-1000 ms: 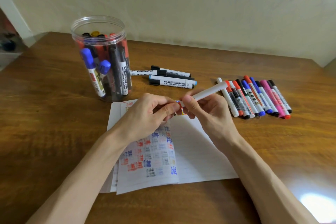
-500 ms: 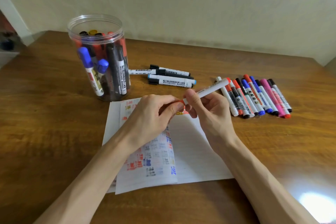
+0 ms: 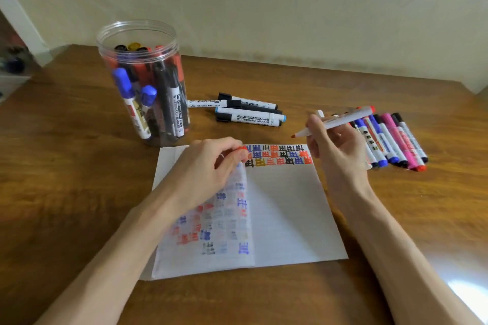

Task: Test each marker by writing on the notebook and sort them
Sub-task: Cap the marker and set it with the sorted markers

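We had pulled the cap (image 3: 240, 151) off; left grip (image 3: 208, 166) pinched it, right grip (image 3: 336, 145) held the marker (image 3: 343, 119). Notebook (image 3: 285, 214) test seemed next.

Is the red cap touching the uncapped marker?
Apart. Head view: left hand pinches the red cap; a clear gap separates it from the marker in the right hand.

The light is soft, warm and a bit dim. A bright white shine sits on the table (image 3: 470, 295) below the right hand (image 3: 335, 145), by the arm. A faint gray shadow lies on the notebook (image 3: 290, 219) just right of the left hand (image 3: 211, 166). Far to its left, things look blurry and bent
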Demonstrator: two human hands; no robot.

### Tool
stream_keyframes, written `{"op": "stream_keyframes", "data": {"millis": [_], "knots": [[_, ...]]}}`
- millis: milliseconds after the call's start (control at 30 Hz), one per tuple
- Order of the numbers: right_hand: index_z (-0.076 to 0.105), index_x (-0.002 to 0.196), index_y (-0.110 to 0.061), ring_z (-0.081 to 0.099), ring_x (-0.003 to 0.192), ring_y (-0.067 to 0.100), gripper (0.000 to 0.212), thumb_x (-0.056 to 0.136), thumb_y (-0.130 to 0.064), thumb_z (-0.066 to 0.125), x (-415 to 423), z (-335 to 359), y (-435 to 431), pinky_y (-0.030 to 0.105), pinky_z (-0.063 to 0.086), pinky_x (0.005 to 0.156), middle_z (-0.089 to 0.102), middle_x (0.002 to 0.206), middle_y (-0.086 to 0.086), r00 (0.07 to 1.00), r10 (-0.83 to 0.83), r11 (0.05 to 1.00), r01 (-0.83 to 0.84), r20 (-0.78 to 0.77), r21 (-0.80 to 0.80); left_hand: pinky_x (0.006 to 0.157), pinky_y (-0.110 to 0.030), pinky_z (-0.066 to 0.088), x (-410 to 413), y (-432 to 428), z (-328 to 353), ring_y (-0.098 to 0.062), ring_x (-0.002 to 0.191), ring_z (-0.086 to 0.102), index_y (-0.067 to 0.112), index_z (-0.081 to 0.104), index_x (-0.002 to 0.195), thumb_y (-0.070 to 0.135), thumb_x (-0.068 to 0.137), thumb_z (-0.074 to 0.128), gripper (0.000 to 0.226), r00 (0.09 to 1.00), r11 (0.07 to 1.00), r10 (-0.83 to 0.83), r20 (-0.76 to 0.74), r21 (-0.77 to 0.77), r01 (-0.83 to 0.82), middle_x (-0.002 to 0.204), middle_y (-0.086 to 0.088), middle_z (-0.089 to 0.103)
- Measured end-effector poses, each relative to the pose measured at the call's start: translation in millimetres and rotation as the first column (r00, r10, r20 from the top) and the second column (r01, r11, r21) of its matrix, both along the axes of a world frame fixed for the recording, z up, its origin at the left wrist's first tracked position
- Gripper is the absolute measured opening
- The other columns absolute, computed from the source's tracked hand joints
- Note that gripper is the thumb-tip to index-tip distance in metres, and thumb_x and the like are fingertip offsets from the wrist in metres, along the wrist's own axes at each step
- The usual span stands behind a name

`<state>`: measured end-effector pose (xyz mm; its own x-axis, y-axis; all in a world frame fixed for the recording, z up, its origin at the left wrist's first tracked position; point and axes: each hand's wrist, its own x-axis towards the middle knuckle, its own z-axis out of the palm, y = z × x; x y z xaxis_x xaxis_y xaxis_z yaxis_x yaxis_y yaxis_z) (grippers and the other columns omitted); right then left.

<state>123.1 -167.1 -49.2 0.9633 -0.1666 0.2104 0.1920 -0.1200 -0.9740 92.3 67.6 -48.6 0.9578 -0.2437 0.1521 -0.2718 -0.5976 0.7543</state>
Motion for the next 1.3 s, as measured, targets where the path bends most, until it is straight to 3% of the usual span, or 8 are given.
{"op": "stream_keyframes", "data": {"millis": [133,200,300,433,567,700,1034,1300], "knots": [[0.075,0.089,-0.010,0.056,0.059,0.014,0.021,0.100,-0.027,0.072,-1,-1,5,0.025,0.046,0.056,0.067,0.065,0.003,0.998,0.066,0.998,-0.067,-0.020,-0.009,0.058,-0.010,0.043,2,9,-2,0.012,0.081,0.061,0.036,0.065,0.101,0.043,0.105,0.049,0.018,0.999,0.985,0.022,-0.031,0.170,-0.016,0.083,0.025,0.064],[0.075,0.095,-0.004,0.059,0.058,0.015,0.015,0.100,-0.019,0.073,-7,-3,19,0.022,0.048,0.055,0.069,0.066,0.006,0.991,0.131,0.991,-0.131,-0.014,-0.013,0.058,-0.008,0.042,2,9,-2,0.012,0.078,0.060,0.037,0.061,0.095,0.041,0.105,0.047,0.017,0.999,0.982,0.024,-0.028,0.188,-0.018,0.077,0.024,0.060],[0.076,0.089,-0.008,0.064,0.058,0.013,0.015,0.098,-0.019,0.075,-10,-9,34,0.023,0.050,0.057,0.073,0.068,0.005,0.983,0.178,0.978,-0.181,-0.035,-0.107,0.062,-0.015,0.047,2,10,-4,0.005,0.081,0.064,0.037,0.061,0.097,0.041,0.106,0.047,0.017,0.999,0.978,0.042,0.001,0.206,-0.041,0.085,0.021,0.065],[0.074,0.077,-0.021,0.065,0.058,0.005,0.020,0.097,-0.020,0.073,-13,-14,47,0.024,0.052,0.059,0.074,0.068,-0.006,0.984,0.158,0.954,-0.174,-0.084,-0.242,0.064,-0.016,0.052,2,9,-4,0.004,0.083,0.065,0.032,0.062,0.103,0.043,0.105,0.046,0.020,0.995,0.985,0.085,0.058,0.142,-0.093,0.087,0.019,0.066],[0.073,0.075,-0.020,0.071,0.066,0.019,0.021,0.096,-0.021,0.074,-15,-17,46,0.040,0.058,0.062,0.076,0.073,-0.001,0.992,0.108,0.947,-0.121,-0.058,-0.299,0.066,-0.022,0.054,-1,8,0,0.001,0.083,0.066,0.028,0.065,0.105,0.044,0.104,0.048,0.024,0.988,0.993,0.106,0.117,0.032,-0.110,0.082,0.014,0.068],[0.074,0.075,-0.022,0.073,0.066,0.022,0.019,0.094,-0.024,0.076,-16,-16,46,0.050,0.061,0.068,0.077,0.073,-0.002,0.995,0.067,0.938,-0.087,-0.071,-0.335,0.065,-0.010,0.047,-1,7,2,0.005,0.086,0.064,0.026,0.066,0.107,0.043,0.104,0.050,0.023,0.982,0.991,0.127,0.138,0.020,-0.131,0.083,0.018,0.066],[0.073,0.072,-0.025,0.071,0.061,0.017,0.021,0.093,-0.026,0.078,-18,-15,47,0.046,0.061,0.064,0.074,0.068,-0.006,0.996,0.063,0.933,-0.080,-0.060,-0.352,0.065,-0.009,0.046,-1,7,1,0.005,0.083,0.063,0.026,0.067,0.108,0.045,0.102,0.050,0.027,0.977,0.990,0.139,0.163,0.018,-0.143,0.083,0.018,0.066],[0.075,0.076,-0.018,0.063,0.059,0.005,0.015,0.090,-0.024,0.079,-16,-19,46,0.023,0.048,0.057,0.072,0.067,-0.006,0.999,-0.014,0.911,-0.002,-0.037,-0.413,0.063,-0.008,0.043,-1,7,1,0.009,0.081,0.062,0.027,0.066,0.106,0.053,0.097,0.045,0.035,0.984,0.993,0.121,0.135,0.001,-0.122,0.082,0.018,0.066]]}}
